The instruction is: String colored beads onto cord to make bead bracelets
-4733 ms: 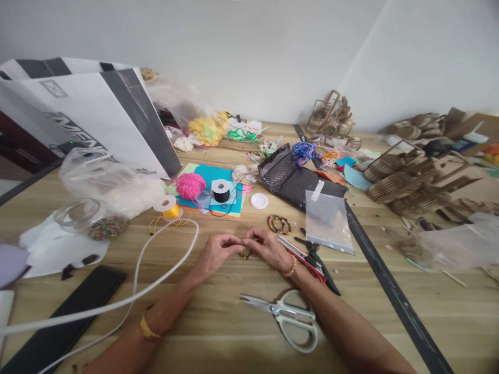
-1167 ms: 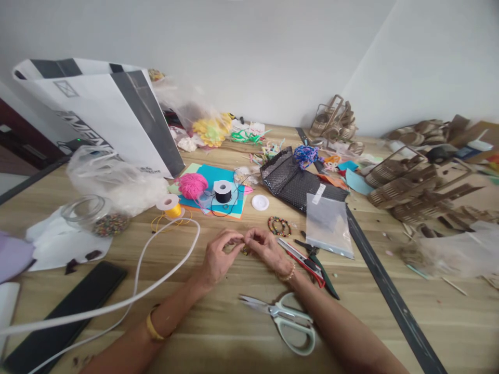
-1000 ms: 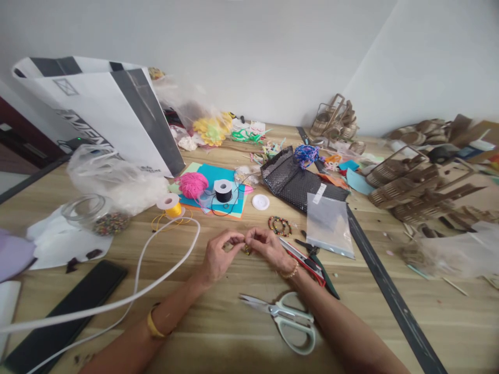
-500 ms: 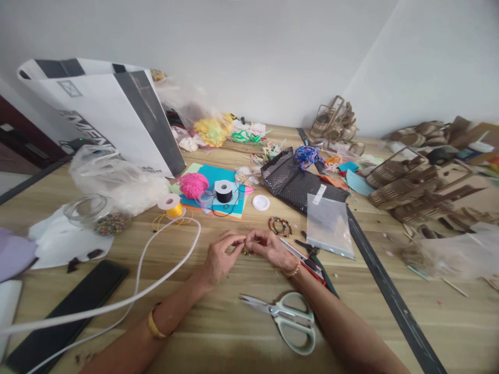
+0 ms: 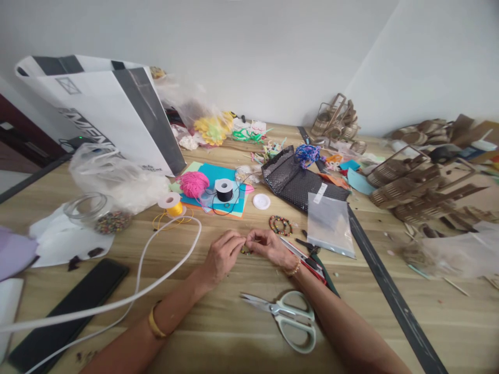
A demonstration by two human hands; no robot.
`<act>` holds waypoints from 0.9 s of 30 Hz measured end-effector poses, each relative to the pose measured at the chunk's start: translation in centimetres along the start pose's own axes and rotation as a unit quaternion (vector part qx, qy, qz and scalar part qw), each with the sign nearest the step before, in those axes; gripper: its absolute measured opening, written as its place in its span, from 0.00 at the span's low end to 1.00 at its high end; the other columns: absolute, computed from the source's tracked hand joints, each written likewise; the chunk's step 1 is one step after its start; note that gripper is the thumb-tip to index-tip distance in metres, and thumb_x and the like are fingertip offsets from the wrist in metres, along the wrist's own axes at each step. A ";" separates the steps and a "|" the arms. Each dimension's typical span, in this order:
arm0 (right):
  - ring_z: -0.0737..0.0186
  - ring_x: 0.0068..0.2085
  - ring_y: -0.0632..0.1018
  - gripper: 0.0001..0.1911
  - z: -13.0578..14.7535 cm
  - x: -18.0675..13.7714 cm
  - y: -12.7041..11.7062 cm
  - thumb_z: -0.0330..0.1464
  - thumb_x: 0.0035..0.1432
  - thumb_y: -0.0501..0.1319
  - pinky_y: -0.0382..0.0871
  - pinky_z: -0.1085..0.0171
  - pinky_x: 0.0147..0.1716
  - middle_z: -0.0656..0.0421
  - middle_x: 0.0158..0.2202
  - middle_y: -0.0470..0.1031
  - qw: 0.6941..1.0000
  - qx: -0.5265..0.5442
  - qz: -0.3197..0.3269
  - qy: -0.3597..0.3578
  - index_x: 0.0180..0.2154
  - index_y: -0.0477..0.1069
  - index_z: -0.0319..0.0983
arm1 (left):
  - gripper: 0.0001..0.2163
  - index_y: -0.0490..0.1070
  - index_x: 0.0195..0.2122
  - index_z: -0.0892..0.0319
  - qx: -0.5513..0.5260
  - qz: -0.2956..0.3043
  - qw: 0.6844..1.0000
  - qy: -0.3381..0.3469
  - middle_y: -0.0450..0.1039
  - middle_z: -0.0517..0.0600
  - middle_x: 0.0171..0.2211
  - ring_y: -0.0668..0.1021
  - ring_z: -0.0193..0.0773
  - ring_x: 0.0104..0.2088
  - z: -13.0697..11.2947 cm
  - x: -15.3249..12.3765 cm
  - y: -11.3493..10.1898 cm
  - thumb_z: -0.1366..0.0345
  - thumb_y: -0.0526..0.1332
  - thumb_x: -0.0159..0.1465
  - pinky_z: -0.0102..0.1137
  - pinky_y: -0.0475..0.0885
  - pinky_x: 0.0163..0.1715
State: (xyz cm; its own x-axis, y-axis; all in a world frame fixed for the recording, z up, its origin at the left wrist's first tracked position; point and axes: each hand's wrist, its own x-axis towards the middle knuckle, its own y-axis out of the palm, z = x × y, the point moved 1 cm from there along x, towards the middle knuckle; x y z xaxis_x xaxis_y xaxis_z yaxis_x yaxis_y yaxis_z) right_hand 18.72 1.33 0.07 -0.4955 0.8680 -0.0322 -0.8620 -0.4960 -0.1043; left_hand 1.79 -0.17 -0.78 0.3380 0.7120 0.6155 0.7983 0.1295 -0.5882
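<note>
My left hand (image 5: 222,253) and my right hand (image 5: 268,245) meet fingertip to fingertip low over the wooden table (image 5: 218,332). Both are closed in a pinch on a small beaded bracelet (image 5: 245,250), which hangs between them and is mostly hidden by the fingers. Two finished beaded bracelets (image 5: 279,225) lie just beyond my right hand. White-handled scissors (image 5: 288,317) lie on the table near my right forearm.
A red utility knife (image 5: 302,254), a clear zip bag (image 5: 328,223) and a black mesh pouch (image 5: 296,179) lie to the right. A black thread spool (image 5: 223,189), pink yarn (image 5: 193,184), yellow spool (image 5: 173,205), bead jar (image 5: 99,215), white tubing (image 5: 156,270) and paper bag (image 5: 105,111) sit left.
Both hands stay pinched together on the bracelet; the fingers shifted slightly. The camera view drifted a little.
</note>
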 end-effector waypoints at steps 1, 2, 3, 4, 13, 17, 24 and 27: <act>0.70 0.26 0.67 0.15 0.0 0.0 0.0 0.42 0.55 0.61 0.59 0.70 0.26 0.62 0.25 0.68 1.000 -0.002 -0.001 -0.001 0.30 0.69 0.35 | 0.08 0.73 0.35 0.59 0.007 0.006 1.000 0.001 0.73 0.52 0.31 0.76 0.36 0.34 0.1 -0.1 0.0 0.73 0.54 0.64 0.29 0.73 0.36; 0.70 0.26 0.67 0.15 -0.1 0.0 0.0 0.42 0.55 0.61 0.59 0.70 0.26 0.62 0.24 0.68 1.000 -0.004 -0.001 -0.001 0.30 0.69 0.35 | 0.08 0.72 0.35 0.59 0.015 0.011 1.000 0.004 0.73 0.52 0.31 0.76 0.36 0.34 0.2 -0.1 0.1 0.73 0.54 0.64 0.29 0.72 0.36; 0.70 0.26 0.66 0.16 -0.1 0.0 0.0 0.42 0.55 0.61 0.59 0.70 0.25 0.62 0.24 0.67 1.000 -0.006 -0.002 0.000 0.30 0.69 0.35 | 0.08 0.72 0.35 0.59 0.023 0.017 1.000 0.005 0.73 0.52 0.31 0.76 0.36 0.34 0.2 -0.1 0.1 0.73 0.54 0.64 0.29 0.72 0.37; 0.70 0.26 0.66 0.16 -0.1 0.0 0.0 0.43 0.55 0.61 0.59 0.70 0.25 0.62 0.24 0.67 1.000 -0.008 -0.002 0.000 0.30 0.69 0.35 | 0.08 0.72 0.35 0.59 0.030 0.021 0.999 0.004 0.73 0.52 0.31 0.76 0.36 0.34 0.3 -0.1 0.1 0.73 0.54 0.64 0.29 0.72 0.37; 0.70 0.25 0.67 0.17 0.3 0.1 -0.2 0.44 0.56 0.61 0.61 0.70 0.25 0.62 0.24 0.67 1.000 0.006 -0.005 -0.007 0.30 0.68 0.35 | 0.05 0.70 0.30 0.59 -0.039 0.047 0.992 -0.108 0.71 0.50 0.28 0.74 0.36 0.31 -0.2 0.7 -0.3 0.73 0.56 0.60 0.29 0.70 0.33; 0.70 0.25 0.67 0.18 0.2 0.1 -0.3 0.45 0.55 0.61 0.63 0.69 0.25 0.61 0.25 0.68 1.000 0.022 0.002 -0.006 0.30 0.68 0.35 | 0.05 0.70 0.28 0.59 -0.117 0.069 0.973 -0.184 0.71 0.48 0.27 0.73 0.33 0.28 -0.5 1.2 -0.6 0.72 0.57 0.58 0.27 0.69 0.29; 0.69 0.26 0.68 0.18 0.1 0.1 -0.3 0.45 0.56 0.60 0.64 0.69 0.26 0.60 0.26 0.68 0.999 0.021 0.000 -0.024 0.32 0.70 0.35 | 0.05 0.71 0.27 0.59 -0.103 0.016 0.984 -0.145 0.71 0.49 0.27 0.74 0.34 0.29 -0.1 0.7 -0.3 0.70 0.58 0.59 0.28 0.69 0.31; 0.68 0.27 0.68 0.16 0.1 0.0 -0.3 0.43 0.57 0.60 0.63 0.69 0.27 0.60 0.27 0.68 0.999 -0.005 -0.025 -0.043 0.32 0.71 0.35 | 0.05 0.72 0.29 0.58 -0.047 -0.016 0.996 -0.077 0.72 0.50 0.28 0.74 0.37 0.33 0.1 0.3 -0.2 0.71 0.58 0.60 0.30 0.69 0.34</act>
State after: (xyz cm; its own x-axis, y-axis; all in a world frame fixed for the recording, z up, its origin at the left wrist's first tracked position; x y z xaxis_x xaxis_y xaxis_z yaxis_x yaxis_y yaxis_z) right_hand 18.92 1.46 0.21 -0.4596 0.8861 0.0596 -0.8851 -0.4514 -0.1131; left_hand 1.65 0.12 -0.51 0.2372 0.8075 0.5401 0.8526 0.0935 -0.5141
